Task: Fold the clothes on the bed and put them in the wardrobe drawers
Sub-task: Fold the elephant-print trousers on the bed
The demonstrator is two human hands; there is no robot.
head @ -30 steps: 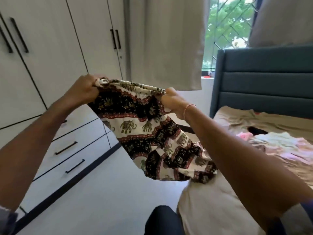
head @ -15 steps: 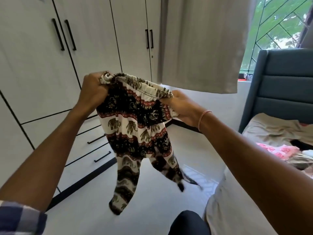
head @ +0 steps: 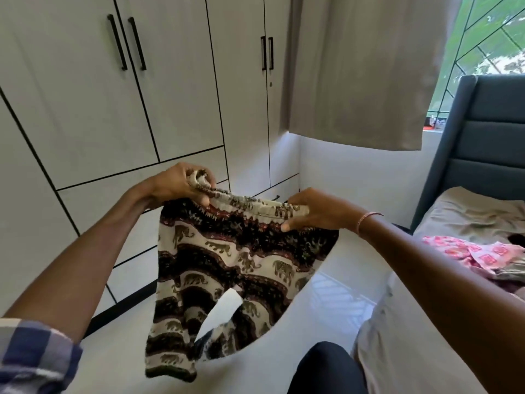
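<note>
Now, before the white wardrobe (head: pixel 85 95), my left hand (head: pixel 176 186) and right hand (head: pixel 318 214) pinch black-and-cream elephant-print trousers (head: pixel 227 265). Level waistband (head: pixel 255 204), cleaner fold.

The black, cream and maroon elephant-print cloth trousers (head: pixel 227 265) look thin, soft and matt, with a gathered elastic waistband. The pale grey wardrobe doors (head: pixel 71 95) are smooth matt board with a faint grain. Their slim black bar handles (head: pixel 116 42) are matt, probably metal, though the view is too coarse to be sure. The white floor (head: pixel 335 285) is glossy and mirrors the window light. The beige curtain (head: pixel 369 66) is plain matt cloth. The blue-grey padded headboard (head: pixel 488 137) is matt upholstery. The beige bed sheet (head: pixel 468 217) is creased cloth, and the pink printed garment (head: pixel 460 251) on it is soft cloth too.
</note>
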